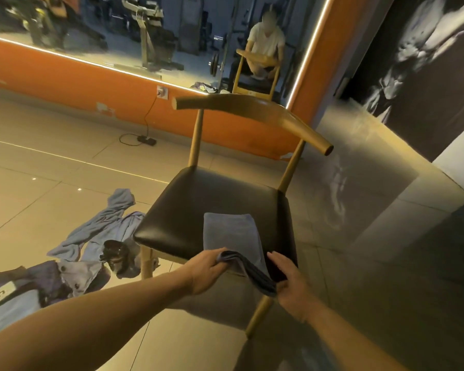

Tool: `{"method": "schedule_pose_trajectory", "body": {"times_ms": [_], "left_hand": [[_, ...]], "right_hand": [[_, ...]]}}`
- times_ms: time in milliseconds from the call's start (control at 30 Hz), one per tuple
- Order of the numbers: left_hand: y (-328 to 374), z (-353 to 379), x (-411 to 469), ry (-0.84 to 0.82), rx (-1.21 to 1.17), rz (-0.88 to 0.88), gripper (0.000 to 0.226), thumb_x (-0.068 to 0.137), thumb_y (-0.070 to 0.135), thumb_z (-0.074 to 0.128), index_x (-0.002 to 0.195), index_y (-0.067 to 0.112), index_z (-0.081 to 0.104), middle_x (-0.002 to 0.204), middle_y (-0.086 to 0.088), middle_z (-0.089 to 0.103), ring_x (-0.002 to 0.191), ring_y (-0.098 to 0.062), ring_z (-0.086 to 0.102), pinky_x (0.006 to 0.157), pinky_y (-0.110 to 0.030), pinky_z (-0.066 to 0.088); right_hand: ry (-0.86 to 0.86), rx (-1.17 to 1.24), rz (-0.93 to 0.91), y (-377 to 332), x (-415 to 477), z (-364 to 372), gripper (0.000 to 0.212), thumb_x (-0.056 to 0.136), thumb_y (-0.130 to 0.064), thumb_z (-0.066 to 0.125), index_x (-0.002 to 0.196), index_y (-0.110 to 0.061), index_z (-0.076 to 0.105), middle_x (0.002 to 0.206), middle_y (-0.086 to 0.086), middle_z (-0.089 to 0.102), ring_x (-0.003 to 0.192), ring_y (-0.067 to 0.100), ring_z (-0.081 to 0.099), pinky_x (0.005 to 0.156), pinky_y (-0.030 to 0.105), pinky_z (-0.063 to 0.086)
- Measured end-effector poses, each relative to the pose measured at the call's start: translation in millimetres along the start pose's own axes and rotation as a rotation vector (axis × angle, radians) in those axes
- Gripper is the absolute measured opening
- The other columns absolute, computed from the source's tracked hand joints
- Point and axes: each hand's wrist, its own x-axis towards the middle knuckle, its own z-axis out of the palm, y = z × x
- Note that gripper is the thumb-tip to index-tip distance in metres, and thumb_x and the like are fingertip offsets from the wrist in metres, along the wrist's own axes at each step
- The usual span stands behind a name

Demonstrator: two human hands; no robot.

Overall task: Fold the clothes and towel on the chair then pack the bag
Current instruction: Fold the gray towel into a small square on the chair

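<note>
Wooden chair with a curved backrest and a black padded seat (212, 199), standing on a glossy beige tile floor (65, 162). Grey-blue towel (231, 231) lies folded into a narrow strip on the front part of the seat, its near end lifted off the front edge and showing dark layered folds. Left hand (206, 271): grip closed on the towel's near-left corner, fingers curled over the cloth. Right hand (292, 285): grip on the lower right end of the same folded edge, thumb raised above it, fingers tucked beneath the layers. Both forearms reach in from the bottom of the view. Left of the chair, on the floor, pale blue clothes (102, 231) lie sprawled and unfolded, one sleeve stretched away from the chair. A dark glossy bottle (116, 253) rests on them, just beside the chair's front-left leg. Further left, at the frame edge, a dark blue bag with a white lettered panel (9, 298), touching the clothes. Beyond: orange wall with a lit-edged mirror (145, 36); black power strip (146, 140) on the floor below it.
</note>
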Motion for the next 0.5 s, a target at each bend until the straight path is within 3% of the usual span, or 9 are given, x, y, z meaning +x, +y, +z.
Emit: {"method": "schedule_pose_trajectory", "body": {"times_ms": [100,167,200,300,400,500], "left_hand": [[0.8,-3.6,8.3,0.033,-0.172,-0.057,0.027,0.107,0.04,0.042,0.11,0.034,0.068,0.109,0.01,0.071,0.103,-0.005,0.067,0.104,-0.04,0.053],[3.1,-10.2,15.4,0.033,-0.291,-0.08,0.029,0.108,0.04,0.042,0.113,0.029,0.068,0.111,0.007,0.071,0.104,-0.009,0.069,0.105,-0.041,0.052],[3.7,-14.8,20.0,0.05,-0.348,-0.093,0.028,0.107,0.041,0.044,0.115,0.029,0.068,0.114,0.006,0.07,0.106,-0.01,0.068,0.106,-0.04,0.052],[-0.4,-30.6,40.4,0.209,-0.401,-0.075,0.02,0.103,0.04,0.055,0.119,0.033,0.063,0.118,0.009,0.068,0.11,-0.009,0.066,0.105,-0.039,0.051],[-7.4,-45.8,62.4,0.393,-0.295,-0.094,0.022,0.099,0.039,0.063,0.118,0.031,0.057,0.114,0.008,0.064,0.104,-0.008,0.064,0.095,-0.033,0.055],[-11.0,-55.1,84.8,0.455,-0.222,-0.142,0.017,0.102,0.042,0.057,0.114,0.03,0.058,0.107,0.01,0.064,0.099,-0.006,0.062,0.083,-0.023,0.05]], "right_hand": [[0.049,-0.171,-0.203,-10.6,23.5,-1.9,0.057,0.081,-0.025,0.082,0.122,-0.057,0.058,0.154,-0.015,0.038,0.144,0.005,0.032,0.117,0.028,0.034],[0.074,-0.077,-0.194,-28.4,36.3,-8.8,0.044,0.081,-0.023,0.083,0.1,-0.06,0.069,0.14,-0.015,0.056,0.138,0.004,0.042,0.114,0.029,0.037],[0.076,0.049,-0.152,-37.8,42.5,-13.0,0.045,0.084,-0.014,0.08,0.1,-0.056,0.072,0.129,-0.013,0.065,0.13,0.006,0.051,0.108,0.028,0.043],[0.077,0.371,-0.007,-62.2,65.7,-23.4,0.034,0.089,0.008,0.063,0.104,-0.019,0.078,0.101,0.002,0.078,0.102,0.02,0.071,0.078,0.022,0.055],[0.159,0.398,0.1,-75.2,91.5,-25.5,0.023,0.093,0.0,0.058,0.1,-0.012,0.077,0.093,0.003,0.077,0.09,0.018,0.072,0.071,0.026,0.056],[0.225,0.427,0.187,-74.0,121.5,-20.1,0.02,0.098,-0.011,0.055,0.094,-0.011,0.075,0.087,0.008,0.075,0.085,0.024,0.071,0.069,0.034,0.053]]}}
